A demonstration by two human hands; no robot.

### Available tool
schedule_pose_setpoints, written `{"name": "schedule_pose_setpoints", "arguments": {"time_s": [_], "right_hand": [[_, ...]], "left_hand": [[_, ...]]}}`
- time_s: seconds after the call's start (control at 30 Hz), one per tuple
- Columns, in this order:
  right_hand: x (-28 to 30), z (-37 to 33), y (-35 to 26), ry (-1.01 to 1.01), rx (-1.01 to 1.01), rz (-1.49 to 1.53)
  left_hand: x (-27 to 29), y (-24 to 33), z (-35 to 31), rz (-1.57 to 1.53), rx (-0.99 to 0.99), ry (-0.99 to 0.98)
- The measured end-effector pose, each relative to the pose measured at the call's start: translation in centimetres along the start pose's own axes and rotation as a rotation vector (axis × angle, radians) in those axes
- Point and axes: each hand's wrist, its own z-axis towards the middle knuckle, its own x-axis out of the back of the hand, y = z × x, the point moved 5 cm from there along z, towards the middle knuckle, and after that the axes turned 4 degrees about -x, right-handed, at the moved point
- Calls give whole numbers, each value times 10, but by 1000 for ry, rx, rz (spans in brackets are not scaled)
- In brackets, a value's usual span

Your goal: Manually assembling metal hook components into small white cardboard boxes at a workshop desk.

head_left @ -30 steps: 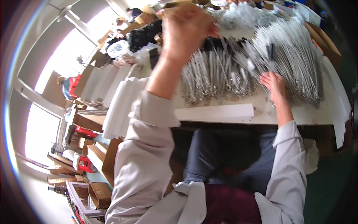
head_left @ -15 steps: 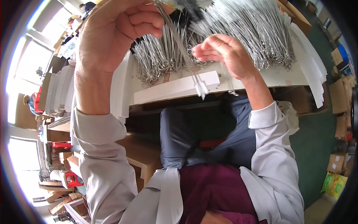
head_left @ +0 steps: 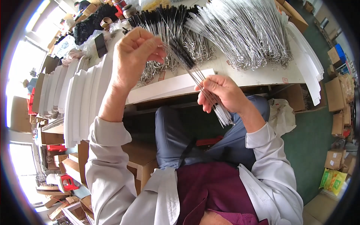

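My right hand (head_left: 225, 92) is closed around the wire stems of a small bundle of straw-cleaning brushes (head_left: 198, 78), tilted over the table's front edge. Black bristles (head_left: 182, 52) show at the bundle's upper end; pale tips (head_left: 224, 117) stick out below the hand. At the upper end of this bundle, my left hand (head_left: 137, 56) is pinched on thin wires of the brushes; how many it grips I cannot tell. Behind the hands lie a pile of black-bristled brushes (head_left: 159, 22) and a larger pile of white-bristled ones (head_left: 251, 37), their looped wire ends facing me.
A long white carton strip (head_left: 168, 88) lies along the front edge of the table (head_left: 258, 77). White folded cartons (head_left: 84, 101) stand at left, with a dark phone (head_left: 100, 45) beyond. More white strips (head_left: 305, 56) hang over the right edge. Below left is a cardboard box (head_left: 140, 157).
Both hands have come lower and nearer to me. My right hand, earlier loose-fingered beside the hanging wires, now grips the bundle. More of the tabletop behind shows.
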Motion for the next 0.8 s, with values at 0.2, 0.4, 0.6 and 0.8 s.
{"name": "schedule_pose_setpoints", "arguments": {"time_s": [0.2,0.4,0.6,0.8], "right_hand": [[1,-19,19,73,1,-130],[9,-30,31,193,23,-263],[14,-47,37,300,94,-476],[40,-75,23,464,164,-751]], "left_hand": [[-2,-33,-28,128,9,79],[-37,-14,-61,866,-566,8],[-67,-33,-91,1069,-715,-230],[-37,-77,-96,1227,-257,-276]]}}
